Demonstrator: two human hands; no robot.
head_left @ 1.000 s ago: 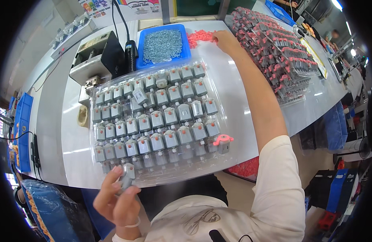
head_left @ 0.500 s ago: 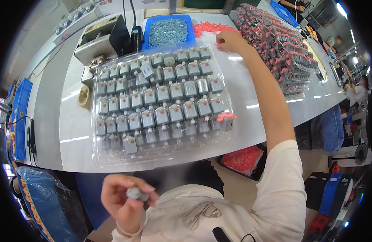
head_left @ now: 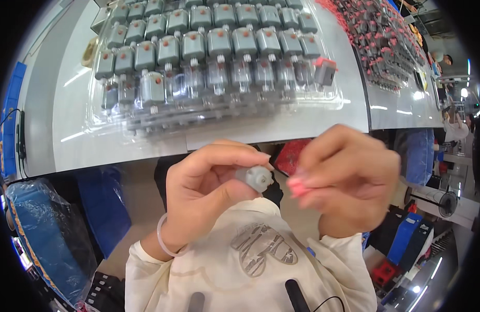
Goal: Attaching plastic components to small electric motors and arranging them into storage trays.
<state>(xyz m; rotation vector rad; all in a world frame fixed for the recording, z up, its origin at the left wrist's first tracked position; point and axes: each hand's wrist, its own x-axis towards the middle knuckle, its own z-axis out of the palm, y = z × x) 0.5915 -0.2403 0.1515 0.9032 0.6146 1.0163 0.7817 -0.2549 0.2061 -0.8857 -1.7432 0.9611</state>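
My left hand (head_left: 195,190) grips a small grey motor (head_left: 255,178) between thumb and fingers, its round end turned to the right. Close by on the right, my right hand (head_left: 357,179) pinches a small pink plastic piece (head_left: 298,186); motion blur softens its shape. A narrow gap separates piece and motor, both held over my lap in front of the table edge. Beyond my hands, a clear plastic tray (head_left: 331,101) holds rows of grey motors (head_left: 193,46). A motor with a pink piece on its end (head_left: 325,72) sits at the tray's right edge.
Stacked trays of pink-topped motors (head_left: 383,44) stand on the right of the white table (head_left: 68,104). Loose pink pieces (head_left: 337,18) lie beside them. Below the table edge is a container of red-pink pieces (head_left: 292,156). A plastic-lined blue bin (head_left: 47,229) stands at lower left.
My right hand has come back from the pink pile to my lap, now holding a pink piece. My left hand has moved up and right with the motor. The view has tilted downward.
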